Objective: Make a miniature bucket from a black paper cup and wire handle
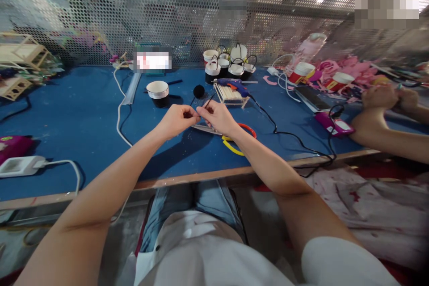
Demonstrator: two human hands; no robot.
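Over the middle of the blue table [97, 143], my left hand [179, 120] and my right hand [217, 116] meet at their fingertips. Both pinch a thin dark strand [209, 100], whose upper end sticks up from my right fingers. Just beyond them lies a black yarn ball [199, 91]. Scissors [237, 143] with red and yellow handles rest beneath my right hand, blades pointing left. To the left stands a black and white cup [157, 91]. Behind my right hand a blue glue gun [234, 85] lies on a small wooden rack [231, 94].
Several cups with black handles [223, 66] stand at the back. On the right are a phone [311, 99], a purple box [333, 124], pink scraps [351, 69] and another person's hands [382, 97]. Cables cross both sides. A white power strip [22, 166] lies at left.
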